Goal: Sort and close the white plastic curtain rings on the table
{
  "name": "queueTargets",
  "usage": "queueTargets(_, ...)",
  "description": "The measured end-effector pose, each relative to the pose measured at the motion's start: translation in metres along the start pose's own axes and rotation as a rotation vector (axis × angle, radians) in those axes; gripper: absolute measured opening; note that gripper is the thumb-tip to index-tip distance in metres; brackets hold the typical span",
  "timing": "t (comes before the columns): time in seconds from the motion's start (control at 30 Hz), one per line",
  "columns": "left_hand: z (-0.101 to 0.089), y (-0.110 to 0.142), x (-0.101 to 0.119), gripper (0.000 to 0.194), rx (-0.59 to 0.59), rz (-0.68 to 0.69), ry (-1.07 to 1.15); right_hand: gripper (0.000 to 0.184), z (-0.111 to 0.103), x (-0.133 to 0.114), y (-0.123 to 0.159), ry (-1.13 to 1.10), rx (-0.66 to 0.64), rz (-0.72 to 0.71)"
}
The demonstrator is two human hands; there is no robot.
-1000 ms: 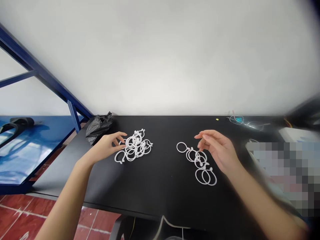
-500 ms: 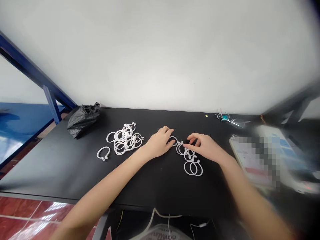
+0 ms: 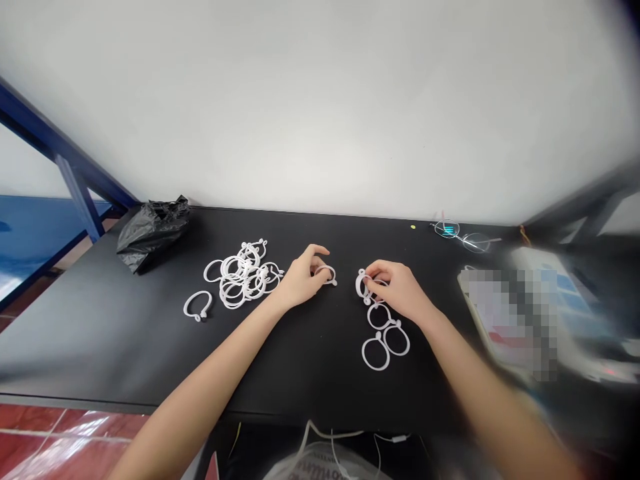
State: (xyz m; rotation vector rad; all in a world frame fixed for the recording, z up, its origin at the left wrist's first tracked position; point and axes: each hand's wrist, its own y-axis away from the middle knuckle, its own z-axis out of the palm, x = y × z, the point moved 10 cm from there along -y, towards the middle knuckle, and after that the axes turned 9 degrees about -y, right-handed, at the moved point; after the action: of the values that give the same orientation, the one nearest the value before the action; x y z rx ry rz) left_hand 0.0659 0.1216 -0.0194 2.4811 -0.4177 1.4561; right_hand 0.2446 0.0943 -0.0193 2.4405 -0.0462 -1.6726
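My left hand [image 3: 305, 277] is at the middle of the black table, thumb and fingers closed around a white plastic ring [image 3: 334, 275] with a small knob. To its right, my right hand [image 3: 395, 285] pinches another white ring [image 3: 359, 288], tilted up on edge between thumb and fingers. Partly behind those fingers is one more ring. Just below lie a few loose rings, among them a ring [image 3: 375, 354] nearest the table's front. Left of my left hand sits a tangled pile of white rings [image 3: 235, 291], with a single ring [image 3: 198, 305] apart from it.
A crumpled black plastic bag [image 3: 153, 233] sits at the table's back left. Eyeglasses [image 3: 463, 237] lie at the back right, near a tablet-like device [image 3: 500, 320], partly blurred out. White cables [image 3: 350, 435] hang below the front edge. A blue metal frame [image 3: 75, 193] stands left.
My left hand has drawn a ring slightly left, away from the right-hand group. My right hand has closed on a ring and raised it on edge; the rings below it have spread apart.
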Motion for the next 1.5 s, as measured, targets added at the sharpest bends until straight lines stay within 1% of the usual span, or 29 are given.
queueTargets(0.07,0.007,0.005,-0.010,0.032,-0.037,-0.140,0.307,0.021,-0.001,0.002,-0.001,-0.168,0.037,-0.010)
queueTargets(0.1,0.012,0.007,-0.011,0.032,-0.051,-0.182,0.425,0.026,0.000,0.002,0.000,-0.240,0.058,-0.024)
queueTargets(0.17,0.022,0.010,-0.006,0.030,-0.087,-0.202,0.569,0.032,0.002,0.001,0.001,-0.331,0.093,-0.054)
queueTargets(0.23,0.034,0.013,0.001,0.030,-0.134,-0.175,0.609,0.033,0.006,-0.002,0.002,-0.351,0.107,-0.087)
queueTargets(0.3,0.045,0.016,0.007,0.035,-0.173,-0.131,0.590,0.031,0.010,-0.007,0.005,-0.325,0.115,-0.133)
queueTargets(0.4,0.052,0.019,0.009,0.043,-0.163,-0.092,0.562,0.027,0.012,-0.012,0.007,-0.342,0.106,-0.169)
queueTargets(0.47,0.051,0.020,0.005,0.044,-0.144,-0.129,0.591,0.028,0.011,-0.009,0.006,-0.428,0.064,-0.132)
queueTargets(0.53,0.049,0.021,-0.001,0.043,-0.118,-0.191,0.663,0.032,0.011,-0.004,0.004,-0.513,0.008,-0.076)
queueTargets(0.63,0.043,0.020,-0.007,0.037,-0.075,-0.251,0.766,0.039,0.010,0.001,0.002,-0.565,-0.065,-0.022)
queueTargets(0.7,0.038,0.019,-0.008,0.033,-0.049,-0.257,0.799,0.040,0.008,0.002,0.001,-0.563,-0.072,-0.018)
queueTargets(0.73,0.036,0.018,-0.008,0.032,-0.037,-0.257,0.804,0.038,0.007,0.001,0.001,-0.553,-0.055,-0.029)
queueTargets(0.8,0.034,0.018,-0.007,0.032,-0.040,-0.265,0.809,0.031,0.001,-0.005,0.003,-0.530,0.019,-0.099)
queueTargets(0.83,0.035,0.019,-0.006,0.032,-0.064,-0.277,0.814,0.026,-0.002,-0.011,0.005,-0.516,0.066,-0.157)
queueTargets(0.9,0.042,0.021,-0.001,0.034,-0.143,-0.307,0.848,0.015,-0.006,-0.026,0.014,-0.482,0.145,-0.310)
queueTargets(0.93,0.046,0.022,0.002,0.034,-0.178,-0.317,0.878,0.012,-0.005,-0.035,0.019,-0.456,0.158,-0.391)
queueTargets(0.97,0.050,0.023,0.004,0.034,-0.204,-0.327,0.916,0.012,-0.001,-0.044,0.025,-0.425,0.148,-0.469)
queueTargets(1.03,0.056,0.025,0.007,0.032,-0.239,-0.344,0.997,0.017,0.013,-0.057,0.035,-0.351,0.078,-0.581)
queueTargets(1.1,0.060,0.027,0.007,0.033,-0.257,-0.367,1.071,0.021,0.024,-0.063,0.041,-0.290,0.005,-0.631)
queueTargets(1.13,0.061,0.027,0.006,0.034,-0.257,-0.376,1.103,0.022,0.026,-0.065,0.043,-0.265,-0.012,-0.643)
queueTargets(1.2,0.060,0.027,0.006,0.037,-0.254,-0.376,1.158,0.021,0.021,-0.068,0.044,-0.223,-0.011,-0.654)
queueTargets(1.27,0.056,0.026,0.008,0.040,-0.257,-0.352,1.197,0.018,0.008,-0.071,0.043,-0.173,-0.001,-0.636)
queueTargets(1.3,0.054,0.025,0.011,0.042,-0.257,-0.333,1.208,0.016,0.000,-0.072,0.041,-0.153,-0.003,-0.599)
queueTargets(1.33,0.050,0.025,0.013,0.044,-0.248,-0.311,1.213,0.013,-0.006,-0.069,0.037,-0.113,-0.027,-0.522)
queueTargets(1.4,0.043,0.023,0.016,0.048,-0.212,-0.271,1.213,0.008,-0.002,-0.053,0.031,0.064,-0.213,-0.298)
queueTargets(1.43,0.040,0.023,0.018,0.051,-0.200,-0.253,1.210,0.008,0.000,-0.043,0.031,0.156,-0.298,-0.198)
queueTargets(1.47,0.038,0.022,0.019,0.054,-0.198,-0.240,1.205,0.012,0.001,-0.034,0.032,0.225,-0.363,-0.127)
queueTargets(1.5,0.037,0.023,0.021,0.058,-0.202,-0.229,1.195,0.015,0.000,-0.026,0.033,0.288,-0.381,-0.078)
